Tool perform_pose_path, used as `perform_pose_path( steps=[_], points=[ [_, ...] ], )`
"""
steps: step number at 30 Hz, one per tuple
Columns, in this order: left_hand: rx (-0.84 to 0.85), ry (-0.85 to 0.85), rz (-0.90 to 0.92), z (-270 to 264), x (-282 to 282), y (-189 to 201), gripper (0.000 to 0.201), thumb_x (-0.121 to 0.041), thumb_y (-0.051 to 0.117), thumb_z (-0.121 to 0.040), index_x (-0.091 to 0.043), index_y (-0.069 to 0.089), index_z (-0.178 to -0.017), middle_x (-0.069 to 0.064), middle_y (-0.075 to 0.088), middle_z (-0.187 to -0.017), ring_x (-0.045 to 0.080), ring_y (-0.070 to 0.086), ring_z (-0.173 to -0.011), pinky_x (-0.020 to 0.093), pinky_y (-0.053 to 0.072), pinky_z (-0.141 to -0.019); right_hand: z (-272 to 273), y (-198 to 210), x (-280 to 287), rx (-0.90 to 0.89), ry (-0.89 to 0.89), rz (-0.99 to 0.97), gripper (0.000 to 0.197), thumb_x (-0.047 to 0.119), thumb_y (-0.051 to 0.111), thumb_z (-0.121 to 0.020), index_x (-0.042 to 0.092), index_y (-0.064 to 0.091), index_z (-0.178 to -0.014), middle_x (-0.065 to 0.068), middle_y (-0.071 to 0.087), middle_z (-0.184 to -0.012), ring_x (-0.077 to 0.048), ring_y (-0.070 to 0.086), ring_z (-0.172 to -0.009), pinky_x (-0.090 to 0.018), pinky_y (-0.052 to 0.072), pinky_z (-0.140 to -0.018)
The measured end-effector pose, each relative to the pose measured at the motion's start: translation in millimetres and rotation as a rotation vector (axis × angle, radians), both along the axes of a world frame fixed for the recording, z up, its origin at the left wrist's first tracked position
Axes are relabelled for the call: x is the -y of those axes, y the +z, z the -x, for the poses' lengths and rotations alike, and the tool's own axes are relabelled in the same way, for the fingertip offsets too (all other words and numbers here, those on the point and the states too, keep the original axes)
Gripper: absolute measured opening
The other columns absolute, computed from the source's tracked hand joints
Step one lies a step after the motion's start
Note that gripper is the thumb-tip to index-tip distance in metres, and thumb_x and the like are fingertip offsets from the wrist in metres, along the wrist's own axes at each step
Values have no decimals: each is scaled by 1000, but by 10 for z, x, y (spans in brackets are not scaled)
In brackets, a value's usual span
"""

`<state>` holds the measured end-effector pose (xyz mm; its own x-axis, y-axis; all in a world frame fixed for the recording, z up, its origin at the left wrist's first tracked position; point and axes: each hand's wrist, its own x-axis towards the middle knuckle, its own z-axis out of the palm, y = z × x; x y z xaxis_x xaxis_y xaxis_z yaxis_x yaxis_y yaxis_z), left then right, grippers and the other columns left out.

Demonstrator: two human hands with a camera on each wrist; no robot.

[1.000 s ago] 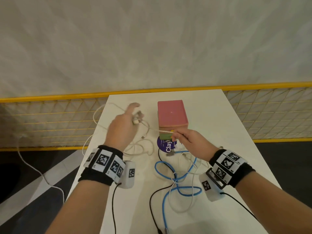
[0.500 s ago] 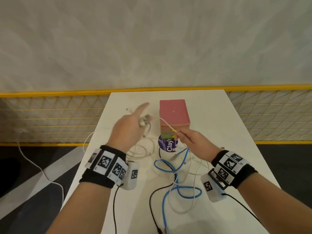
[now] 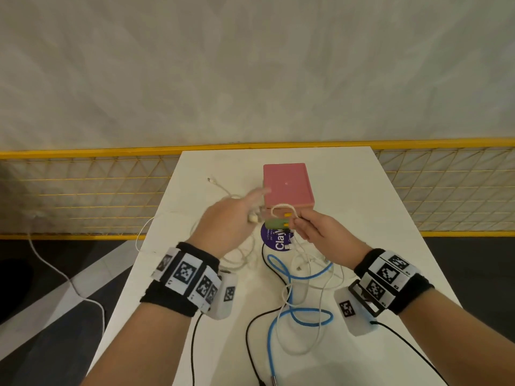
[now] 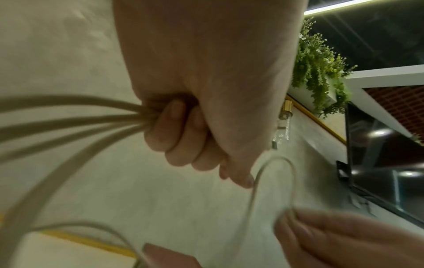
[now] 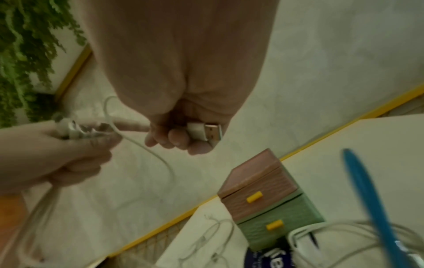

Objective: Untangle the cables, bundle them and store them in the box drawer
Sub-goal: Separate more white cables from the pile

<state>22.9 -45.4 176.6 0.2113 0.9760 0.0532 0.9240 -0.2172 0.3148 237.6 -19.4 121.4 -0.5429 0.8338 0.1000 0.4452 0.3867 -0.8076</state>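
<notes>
A white cable [image 3: 281, 207] arches between my hands in front of the box [image 3: 287, 185], which has a pink top and a green drawer [image 3: 274, 224] with yellow knobs. My left hand [image 3: 245, 215] grips several coiled strands of that cable [image 4: 128, 116], with connectors bunched at its knuckles and its index finger pointing out. My right hand [image 3: 299, 222] pinches the cable's other end, and its USB plug [image 5: 205, 132] lies in the curled fingers. A blue cable [image 3: 303, 277] and a black cable [image 3: 250, 330] lie tangled with more white cable on the white table [image 3: 362, 190].
A purple round label [image 3: 278, 242] lies in front of the box. A loose white cable end [image 3: 216, 182] rests at the table's far left. A yellow mesh fence [image 3: 83, 190] runs behind the table, and another white cord [image 3: 55, 271] trails on the floor at left.
My left hand has moved right toward the box and my right hand. The white cable between them has gone from a taut line to a slack arch.
</notes>
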Motion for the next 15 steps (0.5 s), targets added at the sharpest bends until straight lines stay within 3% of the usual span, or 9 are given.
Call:
perform_pose_path(
  steps=[1,3,5,6,9,11,13,14,15],
  points=[
    [-15,-43,44,-60,11,-44,38,-23,52,-95,-37,49,-130,-10,55,-74,11,49,-62,26,35,-55,30,1,-25,-5,-6,-28,21,11,39,-100,7,54,-85,7,45,-69,-4,42,-63,-17,37,-64],
    [-29,-47,96,-86,6,-129,17,-37,52,-96,-27,62,-105,-1,62,-78,16,50,-69,29,36,-59,24,-27,-97,61,-42,-180,17,11,48,-97,7,61,-86,1,46,-80,-10,43,-76,-22,37,-72],
    [-31,-11,135,7,-16,-200,31,-40,50,-96,-21,51,-71,1,63,-76,21,56,-71,32,42,-60,-40,-64,-162,264,-56,-310,15,17,56,-93,12,69,-96,-6,48,-93,-16,43,-88,-23,35,-77],
    [-31,12,148,66,-17,-211,38,-39,50,-96,-22,42,-63,1,65,-76,23,61,-75,34,46,-62,-72,-55,-174,374,-21,-293,16,19,56,-93,14,71,-97,-5,51,-96,-17,45,-90,-23,34,-75],
    [-8,102,104,273,-9,-216,25,-26,51,-92,-25,45,-68,1,72,-94,25,65,-89,40,53,-74,8,59,-213,609,158,-49,22,17,48,-95,10,68,-92,1,59,-85,-14,53,-71,-22,35,-64],
    [18,181,18,402,-8,-212,15,-23,52,-91,-23,50,-76,1,71,-88,26,64,-84,39,53,-70,213,190,-342,622,178,-64,23,15,47,-94,3,66,-87,-8,63,-79,-21,56,-67,-26,37,-60],
    [46,261,-78,482,10,-199,16,-25,52,-93,-23,49,-78,-1,61,-69,28,58,-70,34,45,-57,479,312,-539,523,97,-152,20,10,46,-94,2,64,-98,-9,64,-84,-25,61,-80,-22,39,-60],
    [52,298,-127,509,20,-198,16,-26,53,-94,-23,48,-79,-3,54,-61,28,54,-65,32,38,-53,619,382,-630,419,61,-137,28,4,44,-94,6,59,-117,-7,66,-99,-24,63,-97,-20,45,-70],
    [67,329,-175,528,40,-196,15,-27,53,-95,-23,49,-82,-4,49,-58,29,52,-61,31,35,-51,745,457,-703,305,71,-71,46,-1,41,-94,12,43,-137,-6,61,-122,-21,59,-115,-20,46,-87]
  ],
)
